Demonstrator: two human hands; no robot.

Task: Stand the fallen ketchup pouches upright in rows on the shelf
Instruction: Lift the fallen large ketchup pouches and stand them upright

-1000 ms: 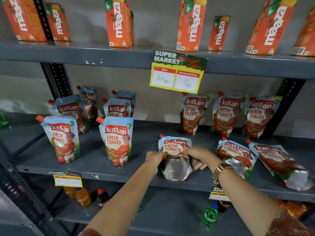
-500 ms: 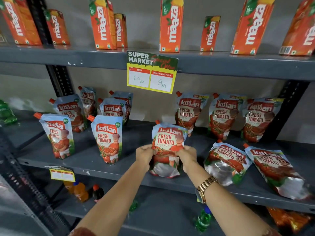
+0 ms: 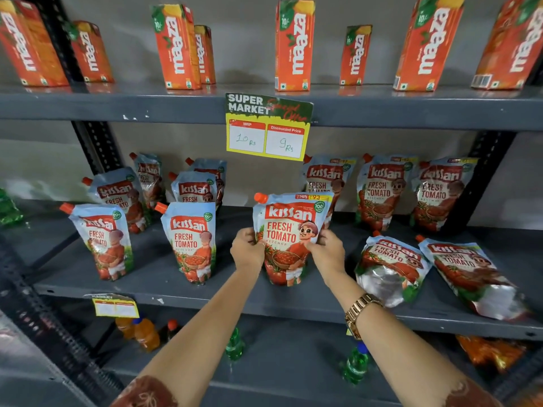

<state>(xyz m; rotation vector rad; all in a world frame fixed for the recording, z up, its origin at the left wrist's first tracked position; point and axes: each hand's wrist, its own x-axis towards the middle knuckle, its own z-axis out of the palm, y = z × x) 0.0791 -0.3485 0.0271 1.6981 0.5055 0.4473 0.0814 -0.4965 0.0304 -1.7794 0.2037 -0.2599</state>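
Ketchup pouch (image 3: 289, 239), glossy pale-blue soft plastic with an orange spout, stands mid-shelf (image 3: 164, 277); left hand (image 3: 247, 250) at nine o'clock and right hand (image 3: 328, 250) at three pinch its edges. Likely floppy, slippery; sides grip best.

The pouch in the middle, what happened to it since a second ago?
Both hands, left and right, tipped the pouch up from lying flat to standing, holding its sides throughout. The two fallen pouches on the right stayed down; the rest stayed upright.
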